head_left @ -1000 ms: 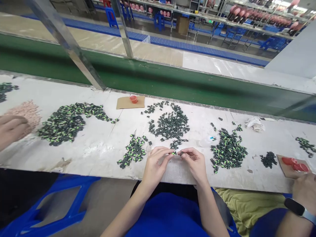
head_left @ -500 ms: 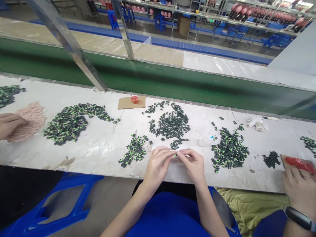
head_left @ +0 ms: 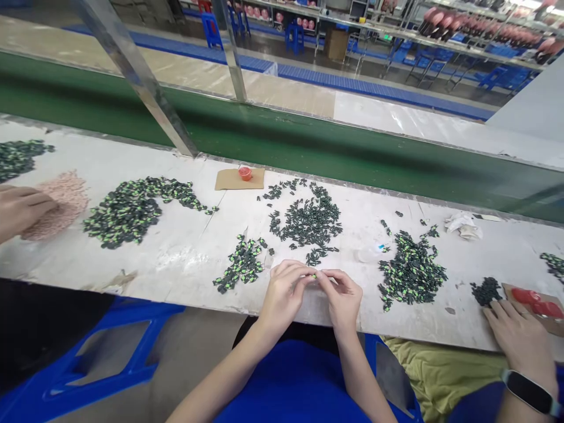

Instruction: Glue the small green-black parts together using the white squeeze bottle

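Note:
My left hand (head_left: 284,296) and my right hand (head_left: 342,296) meet at the table's near edge, fingertips pinched together. Between them is a tiny black-and-green piece (head_left: 314,276), mostly covered by the fingers. Just beyond my fingertips lies a loose spread of small dark pieces (head_left: 311,220). A smaller heap of black pieces with bright green parts (head_left: 241,263) lies left of my left hand. To the right of my right hand is a larger black-and-green heap (head_left: 409,270).
A red tub (head_left: 245,173) stands on cardboard (head_left: 229,180). A co-worker's hand (head_left: 22,211) touches a pink heap (head_left: 66,202) at left. Another co-worker's hand (head_left: 522,329) is beside a dark heap (head_left: 486,291). A metal post (head_left: 141,82) rises behind the table; crumpled white material (head_left: 464,225) lies right.
My hands stay pinched together around the tiny piece. The co-worker's hand at right has moved left from the red containers to the dark heap. The whole view has shifted slightly.

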A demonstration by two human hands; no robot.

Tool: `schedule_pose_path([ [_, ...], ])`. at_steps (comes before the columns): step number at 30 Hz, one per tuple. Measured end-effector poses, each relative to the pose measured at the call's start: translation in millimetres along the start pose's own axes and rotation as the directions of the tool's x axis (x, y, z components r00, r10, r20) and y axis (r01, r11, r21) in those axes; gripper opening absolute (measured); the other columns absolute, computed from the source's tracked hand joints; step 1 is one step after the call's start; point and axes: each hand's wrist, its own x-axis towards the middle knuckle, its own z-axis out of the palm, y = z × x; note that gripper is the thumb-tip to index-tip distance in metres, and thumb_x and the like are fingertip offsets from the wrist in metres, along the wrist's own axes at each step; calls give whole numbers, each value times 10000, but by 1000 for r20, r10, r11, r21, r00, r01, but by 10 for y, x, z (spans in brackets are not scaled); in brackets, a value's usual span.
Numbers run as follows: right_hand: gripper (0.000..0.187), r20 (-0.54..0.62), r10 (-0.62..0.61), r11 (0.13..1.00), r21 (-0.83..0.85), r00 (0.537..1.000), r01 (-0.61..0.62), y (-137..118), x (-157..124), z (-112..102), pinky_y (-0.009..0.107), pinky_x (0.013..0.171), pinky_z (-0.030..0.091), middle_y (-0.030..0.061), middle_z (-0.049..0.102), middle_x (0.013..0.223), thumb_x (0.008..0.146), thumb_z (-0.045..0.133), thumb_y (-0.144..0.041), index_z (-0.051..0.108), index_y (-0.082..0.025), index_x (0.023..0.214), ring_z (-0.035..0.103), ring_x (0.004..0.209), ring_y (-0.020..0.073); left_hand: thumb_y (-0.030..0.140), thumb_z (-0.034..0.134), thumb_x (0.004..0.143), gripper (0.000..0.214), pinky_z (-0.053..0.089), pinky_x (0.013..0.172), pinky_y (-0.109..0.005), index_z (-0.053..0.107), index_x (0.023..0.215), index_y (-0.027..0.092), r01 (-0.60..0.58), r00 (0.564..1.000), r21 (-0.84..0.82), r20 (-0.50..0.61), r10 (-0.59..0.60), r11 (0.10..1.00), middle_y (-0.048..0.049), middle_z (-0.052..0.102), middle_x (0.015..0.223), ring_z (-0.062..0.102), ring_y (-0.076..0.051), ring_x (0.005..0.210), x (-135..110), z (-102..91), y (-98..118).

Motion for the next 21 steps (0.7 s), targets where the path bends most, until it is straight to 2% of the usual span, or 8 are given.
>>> schedule_pose_path([
  [6,92,76,-51,996,-76,996,57,-34,-20,-56,303,663,568,44,730,770,725,717,-293,747,-209,748,675,722,182,171,551,880,180,415,830,-368,708,910,254,1,1000,138,22,-4,990,-15,732,842,612,-199,881,10,12,-18],
  [14,58,129,-14,1000,-1,991,15,-64,4,-108,290,612,559,26,711,680,646,767,-240,733,-209,682,660,651,169,135,489,898,197,418,811,-353,666,899,220,-89,994,63,76,84,994,-28,716,843,597,-193,876,22,-34,-8],
  [17,59,142,-16,1000,14,990,14,-79,-3,-100,280,588,543,17,691,648,645,766,-235,720,-208,670,643,622,158,108,483,890,193,430,764,-335,647,882,210,-119,992,40,41,118,992,-29,695,809,592,-184,823,5,-27,21],
  [21,80,153,-37,999,31,988,32,-87,-12,-80,283,593,533,13,672,632,642,765,-250,702,-206,663,628,613,153,74,481,878,200,427,721,-311,631,876,206,-155,987,93,-18,157,984,-18,667,767,580,-176,790,-34,-6,77],
])
